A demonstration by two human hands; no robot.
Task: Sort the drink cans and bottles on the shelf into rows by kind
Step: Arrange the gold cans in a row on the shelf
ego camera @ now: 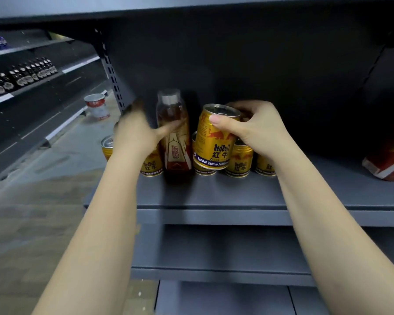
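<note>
Holding gold Red Bull can (215, 138) up off shelf (214, 196), right hand (253, 130) wraps it, can standing tall. Left hand (138, 133) blurry at 9 o'clock, thumb touches brown bottle (174, 133); grip cannot tell. More cans (239, 160) sit right below.

The gold Red Bull can (215, 142) looks like glossy printed metal with a bare silvery rim. Left of that can, the bottle (174, 133) is clear shiny plastic wrapped in a slick red-and-gold label. Beneath the can, the shelf (214, 192) is smooth, matt grey painted metal.
</note>
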